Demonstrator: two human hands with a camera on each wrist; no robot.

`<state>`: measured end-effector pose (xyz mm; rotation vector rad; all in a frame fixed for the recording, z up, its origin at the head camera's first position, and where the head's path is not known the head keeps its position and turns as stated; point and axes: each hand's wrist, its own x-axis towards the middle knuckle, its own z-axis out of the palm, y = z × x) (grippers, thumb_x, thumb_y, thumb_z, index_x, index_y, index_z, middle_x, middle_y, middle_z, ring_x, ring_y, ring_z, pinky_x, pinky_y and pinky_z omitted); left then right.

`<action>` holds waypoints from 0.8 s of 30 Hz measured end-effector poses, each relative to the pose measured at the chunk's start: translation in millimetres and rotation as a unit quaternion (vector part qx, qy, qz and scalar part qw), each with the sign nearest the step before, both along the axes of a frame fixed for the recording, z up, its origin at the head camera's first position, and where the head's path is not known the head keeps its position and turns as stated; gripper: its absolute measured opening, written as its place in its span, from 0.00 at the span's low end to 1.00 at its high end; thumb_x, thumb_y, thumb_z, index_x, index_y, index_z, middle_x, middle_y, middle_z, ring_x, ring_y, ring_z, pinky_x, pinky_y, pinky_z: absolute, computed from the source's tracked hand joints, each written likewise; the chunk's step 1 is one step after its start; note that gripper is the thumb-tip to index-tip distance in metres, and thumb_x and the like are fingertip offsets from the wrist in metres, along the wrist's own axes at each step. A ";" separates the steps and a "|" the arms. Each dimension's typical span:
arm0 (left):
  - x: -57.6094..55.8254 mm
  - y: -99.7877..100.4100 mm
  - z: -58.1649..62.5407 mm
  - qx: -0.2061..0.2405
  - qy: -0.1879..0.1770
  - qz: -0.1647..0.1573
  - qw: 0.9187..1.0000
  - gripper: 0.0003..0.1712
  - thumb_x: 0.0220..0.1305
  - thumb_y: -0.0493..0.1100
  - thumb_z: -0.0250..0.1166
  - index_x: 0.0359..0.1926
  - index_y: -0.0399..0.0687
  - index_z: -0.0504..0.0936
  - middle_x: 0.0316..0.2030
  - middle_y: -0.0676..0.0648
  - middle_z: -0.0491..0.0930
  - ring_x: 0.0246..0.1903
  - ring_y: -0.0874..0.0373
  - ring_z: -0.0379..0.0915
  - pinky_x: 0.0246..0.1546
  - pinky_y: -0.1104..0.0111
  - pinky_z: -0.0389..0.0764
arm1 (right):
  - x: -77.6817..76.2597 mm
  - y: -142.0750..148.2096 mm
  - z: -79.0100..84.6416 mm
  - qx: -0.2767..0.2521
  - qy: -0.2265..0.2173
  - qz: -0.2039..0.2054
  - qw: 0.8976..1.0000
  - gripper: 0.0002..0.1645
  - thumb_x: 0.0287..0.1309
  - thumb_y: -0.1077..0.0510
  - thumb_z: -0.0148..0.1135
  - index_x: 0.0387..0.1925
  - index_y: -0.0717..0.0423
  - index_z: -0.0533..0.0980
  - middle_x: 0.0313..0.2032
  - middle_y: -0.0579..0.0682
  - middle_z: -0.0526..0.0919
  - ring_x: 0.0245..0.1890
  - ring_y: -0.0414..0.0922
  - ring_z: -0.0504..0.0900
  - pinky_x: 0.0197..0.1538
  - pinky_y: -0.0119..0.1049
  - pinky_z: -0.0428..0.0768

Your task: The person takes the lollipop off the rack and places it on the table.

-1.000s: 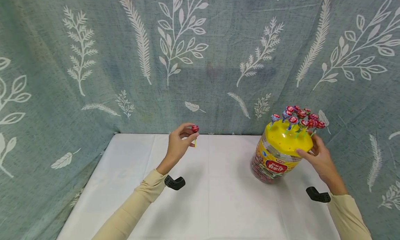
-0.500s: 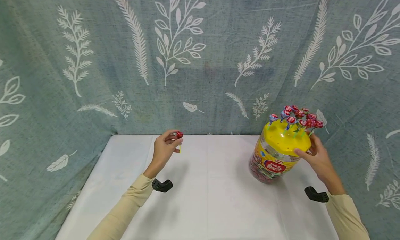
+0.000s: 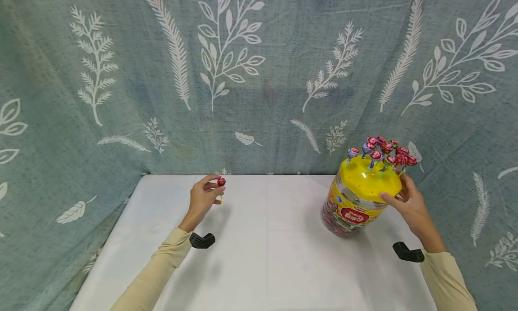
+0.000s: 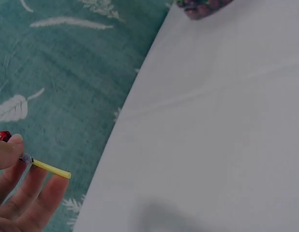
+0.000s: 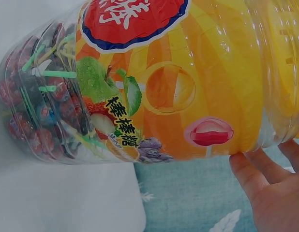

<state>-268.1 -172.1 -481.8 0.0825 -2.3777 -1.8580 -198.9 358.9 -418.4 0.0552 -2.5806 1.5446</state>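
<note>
My left hand [image 3: 199, 199] pinches a lollipop [image 3: 221, 182] over the left part of the table, near the far edge. The candy has a red wrapper; its yellow stick [image 4: 52, 168] points down in the head view. On the right, my right hand [image 3: 414, 212] holds the upper side of a big clear plastic candy jar [image 3: 340, 205], thumb at the edge of its yellow lid [image 3: 364, 180]. In the right wrist view, fingertips [image 5: 239, 162] touch the jar near its neck. Several wrapped lollipops [image 3: 387, 148] stand in the lid, toward its back and right.
A white cloth covers the table [image 3: 267, 257]. Behind it hangs a grey-green curtain [image 3: 275, 86] with white leaf prints, also along both sides. Inside the jar lie several more lollipops [image 5: 40, 111]. A black wrist device [image 3: 202, 241] sits on each cuff.
My left hand has moved left and slightly down in the head view, carrying the lollipop farther from the jar. My right hand keeps its hold and the jar stays in place.
</note>
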 end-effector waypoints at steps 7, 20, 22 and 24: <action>-2.4 -13.3 -15.4 -0.011 -0.032 0.005 0.999 0.21 0.57 0.36 0.68 0.53 0.46 0.78 0.37 0.36 0.80 0.38 0.40 0.80 0.23 0.61 0.83 | 1.3 -1.8 0.3 0.008 0.001 -0.002 1.000 0.48 0.64 0.53 0.58 0.74 0.44 0.40 0.71 0.56 0.50 0.67 0.55 0.56 0.56 0.24 0.69; -6.4 -39.2 -54.1 -0.080 -0.067 0.046 0.993 0.20 0.56 0.33 0.66 0.52 0.39 0.78 0.36 0.36 0.80 0.31 0.44 0.81 0.20 0.61 0.82 | 2.5 -4.1 0.5 0.001 0.013 0.003 1.000 0.47 0.64 0.55 0.58 0.74 0.46 0.41 0.70 0.57 0.52 0.64 0.48 0.60 0.51 0.18 0.69; -7.0 -41.0 -59.4 -0.094 -0.071 0.050 0.992 0.19 0.57 0.33 0.66 0.51 0.39 0.79 0.35 0.36 0.81 0.29 0.48 0.81 0.20 0.62 0.82 | 3.7 -4.5 0.1 0.000 0.016 0.003 1.000 0.47 0.64 0.55 0.58 0.74 0.45 0.42 0.69 0.57 0.53 0.63 0.44 0.61 0.51 0.17 0.68; -7.5 -42.1 -64.0 -0.107 -0.077 0.054 0.990 0.18 0.57 0.33 0.66 0.50 0.40 0.79 0.34 0.37 0.81 0.27 0.51 0.80 0.19 0.64 0.81 | 4.8 -4.5 -0.6 -0.006 0.018 0.009 1.000 0.46 0.64 0.55 0.58 0.74 0.44 0.42 0.69 0.56 0.53 0.61 0.40 0.61 0.50 0.16 0.68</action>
